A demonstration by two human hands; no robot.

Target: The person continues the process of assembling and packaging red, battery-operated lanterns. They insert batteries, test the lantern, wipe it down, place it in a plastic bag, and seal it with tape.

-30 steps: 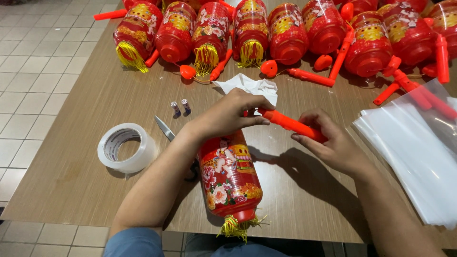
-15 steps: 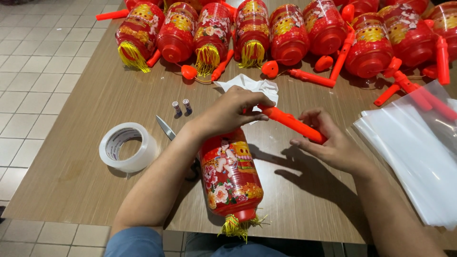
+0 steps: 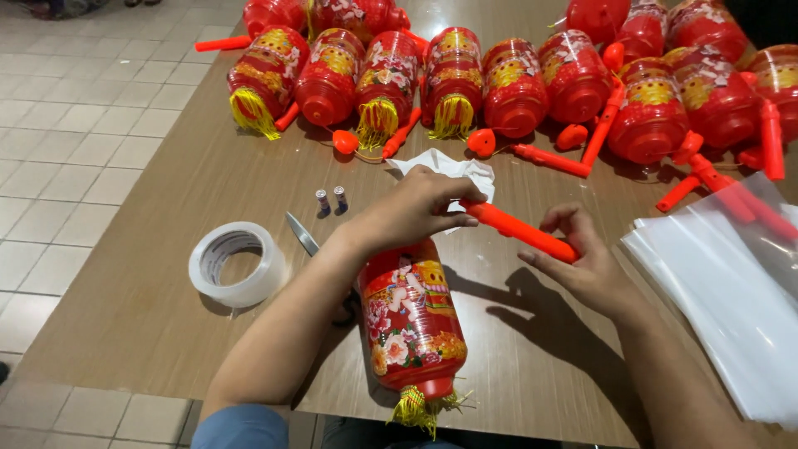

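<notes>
Nearest the person, a red lantern [image 3: 411, 320] lies on the wooden table [image 3: 166, 333], its tassel hanging over the near edge. The left hand [image 3: 420, 208] is closed over its top end, while the right hand [image 3: 582, 262] pinches an orange handle stick [image 3: 519, 233] that seems to meet the lantern there, though the joint is hidden. A tape roll [image 3: 237, 263], two small batteries [image 3: 331, 199] and clear bags [image 3: 731, 283] lie nearby. Beyond, a row of lanterns [image 3: 515, 83] already has sticks fitted.
</notes>
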